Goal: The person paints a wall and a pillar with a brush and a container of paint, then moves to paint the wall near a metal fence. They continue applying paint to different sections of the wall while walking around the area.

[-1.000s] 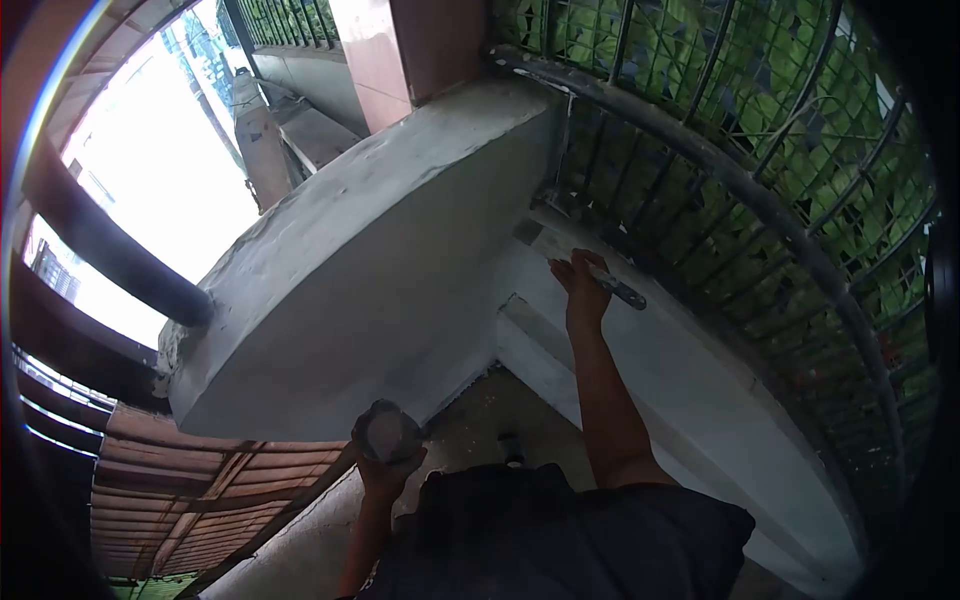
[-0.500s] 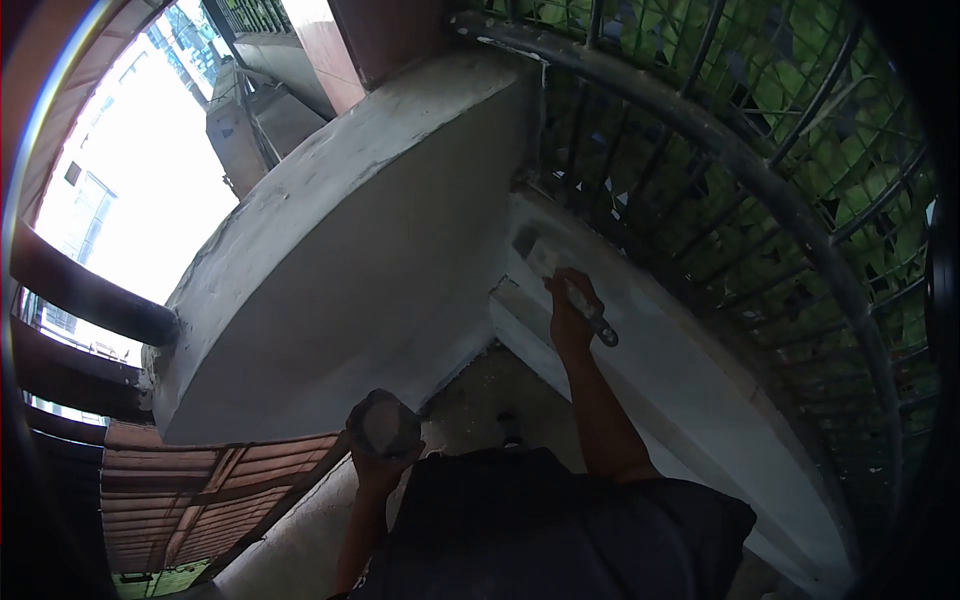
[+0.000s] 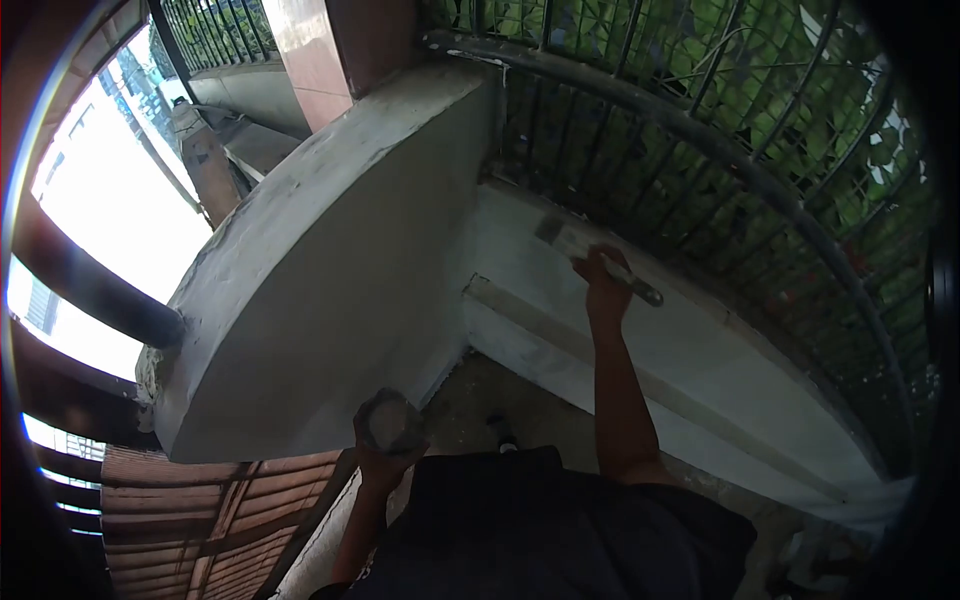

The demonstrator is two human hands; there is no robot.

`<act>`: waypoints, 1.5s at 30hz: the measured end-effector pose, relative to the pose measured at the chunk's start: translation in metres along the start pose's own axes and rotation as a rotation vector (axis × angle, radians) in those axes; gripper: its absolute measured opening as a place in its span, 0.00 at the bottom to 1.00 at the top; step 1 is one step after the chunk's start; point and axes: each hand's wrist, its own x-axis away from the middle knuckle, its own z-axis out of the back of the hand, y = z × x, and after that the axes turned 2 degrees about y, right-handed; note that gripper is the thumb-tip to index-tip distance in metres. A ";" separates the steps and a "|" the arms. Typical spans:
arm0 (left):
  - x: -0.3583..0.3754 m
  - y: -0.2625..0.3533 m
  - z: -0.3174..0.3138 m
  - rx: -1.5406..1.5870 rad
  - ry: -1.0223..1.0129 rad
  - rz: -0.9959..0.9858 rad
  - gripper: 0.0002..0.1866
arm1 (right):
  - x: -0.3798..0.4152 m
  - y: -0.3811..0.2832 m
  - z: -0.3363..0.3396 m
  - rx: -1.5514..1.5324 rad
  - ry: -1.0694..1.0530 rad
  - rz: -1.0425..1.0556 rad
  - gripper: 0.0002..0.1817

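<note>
Grey concrete ledge (image 3: pixel 700 350) runs under a dark curved railing (image 3: pixel 740 170) backed by green leaves. My right hand (image 3: pixel 605 285) grips a paintbrush (image 3: pixel 590 255), bristles touching the ledge. My left hand (image 3: pixel 385 455) clasps a small round container (image 3: pixel 388 425); its contents are unclear.

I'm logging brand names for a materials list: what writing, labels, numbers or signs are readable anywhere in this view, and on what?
None can be read. The long-handled flat tool in the right hand shows no lettering. The round grey lump in the left hand is unmarked. The pale plastered ledge and dark metal railing show no signs.
</note>
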 end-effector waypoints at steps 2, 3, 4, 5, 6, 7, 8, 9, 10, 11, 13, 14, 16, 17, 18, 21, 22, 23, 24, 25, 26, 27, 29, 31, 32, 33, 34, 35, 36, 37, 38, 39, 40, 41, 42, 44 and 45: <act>0.006 -0.011 0.009 0.064 -0.021 0.019 0.51 | 0.031 -0.009 0.024 0.033 0.046 -0.051 0.11; 0.008 -0.017 0.013 0.102 -0.026 0.015 0.51 | 0.049 -0.011 0.034 0.052 0.087 -0.111 0.11; 0.011 -0.024 0.016 0.138 -0.030 0.012 0.51 | 0.066 -0.009 0.045 0.059 0.092 -0.112 0.11; 0.015 -0.031 0.020 0.140 -0.037 0.018 0.51 | 0.082 -0.001 0.057 0.004 0.146 -0.188 0.12; 0.020 -0.037 0.023 0.196 -0.046 0.057 0.51 | 0.100 0.007 0.066 -0.053 0.202 -0.264 0.13; 0.024 -0.042 0.027 0.252 -0.055 0.093 0.52 | 0.118 0.016 0.072 -0.049 0.208 -0.265 0.13; 0.027 -0.040 0.034 0.253 -0.059 0.093 0.52 | 0.134 0.025 0.077 -0.067 0.270 -0.310 0.15; 0.030 -0.034 0.043 0.208 -0.095 0.060 0.52 | 0.148 0.034 0.081 -0.087 0.332 -0.355 0.17; 0.030 -0.032 0.050 0.160 -0.130 0.026 0.53 | 0.159 0.041 0.083 -0.091 0.335 -0.356 0.17; 0.033 -0.035 0.056 0.154 -0.132 0.025 0.53 | 0.169 0.049 0.085 -0.118 0.346 -0.420 0.18; 0.042 -0.039 0.067 0.134 -0.140 0.062 0.52 | 0.181 0.068 0.082 -0.164 0.400 -0.530 0.17; 0.044 -0.039 0.072 0.126 -0.141 0.066 0.52 | 0.182 0.079 0.079 -0.165 0.400 -0.539 0.17; 0.050 -0.037 0.082 0.124 -0.130 0.120 0.52 | 0.187 0.101 0.073 -0.141 0.341 -0.601 0.17; 0.053 -0.042 0.084 0.113 -0.129 0.132 0.52 | 0.186 0.114 0.068 -0.140 0.339 -0.617 0.17; 0.057 -0.050 0.085 0.117 -0.108 0.145 0.52 | 0.183 0.129 0.062 -0.121 0.301 -0.598 0.17; 0.057 -0.056 0.089 0.008 -0.066 0.118 0.49 | 0.168 0.169 0.040 -0.090 0.244 -0.616 0.17; 0.056 -0.053 0.089 -0.097 -0.053 0.067 0.48 | 0.162 0.180 0.034 -0.079 0.234 -0.640 0.18; 0.049 -0.031 0.083 -0.059 0.039 0.123 0.44 | 0.154 0.193 0.030 -0.078 0.226 -0.660 0.18; 0.048 -0.027 0.080 -0.076 0.044 0.139 0.44 | 0.147 0.209 0.026 -0.094 0.209 -0.675 0.19; 0.048 -0.024 0.078 -0.102 0.056 0.156 0.43 | 0.144 0.223 0.022 -0.111 0.191 -0.691 0.19; 0.049 -0.021 0.077 -0.128 0.069 0.173 0.43 | 0.142 0.242 0.021 -0.111 0.178 -0.715 0.19; 0.052 -0.024 0.076 -0.147 0.080 0.187 0.43 | 0.139 0.263 0.021 -0.131 0.169 -0.727 0.19; 0.051 -0.030 0.074 -0.104 0.039 0.223 0.45 | 0.140 0.288 0.008 -0.159 0.142 -0.753 0.18; 0.047 -0.019 0.071 -0.151 0.058 0.203 0.46 | 0.148 0.299 -0.001 -0.153 0.061 -0.754 0.17; 0.043 -0.012 0.068 -0.181 0.064 0.179 0.46 | 0.153 0.299 -0.005 -0.148 0.049 -0.766 0.17; 0.041 -0.011 0.065 -0.185 0.074 0.193 0.46 | 0.161 0.300 -0.011 -0.117 0.016 -0.786 0.17; 0.038 -0.011 0.062 -0.218 0.124 0.172 0.47 | 0.168 0.295 -0.019 -0.086 -0.018 -0.804 0.17; 0.038 -0.011 0.061 -0.253 0.173 0.149 0.47 | 0.174 0.286 -0.028 -0.079 -0.031 -0.813 0.17; 0.042 -0.015 0.060 -0.256 0.183 0.161 0.47 | 0.180 0.268 -0.039 -0.161 -0.026 -0.865 0.15; 0.047 -0.021 0.059 -0.241 0.185 0.204 0.48 | 0.185 0.252 -0.048 -0.244 -0.018 -0.917 0.13; 0.050 -0.023 0.059 -0.224 0.188 0.245 0.48 | 0.191 0.244 -0.053 -0.239 -0.027 -0.923 0.13; 0.051 -0.023 0.059 -0.225 0.195 0.251 0.48 | 0.195 0.235 -0.057 -0.224 -0.180 -0.781 0.13; 0.049 -0.020 0.059 -0.233 0.155 0.243 0.49 | 0.196 0.224 -0.062 -0.211 -0.331 -0.633 0.13; 0.046 -0.017 0.059 -0.240 0.115 0.236 0.50 | 0.191 0.203 -0.068 -0.208 -0.338 -0.634 0.13; 0.042 -0.011 0.059 -0.239 0.120 0.239 0.50 | 0.183 0.175 -0.077 0.282 -0.460 -0.270 0.13; 0.034 0.000 0.060 -0.238 0.161 0.179 0.49 | 0.168 0.128 -0.092 0.760 -0.553 0.124 0.13; 0.037 -0.004 0.063 -0.234 0.163 0.178 0.49 | 0.159 0.109 -0.094 0.221 -0.370 -0.266 0.13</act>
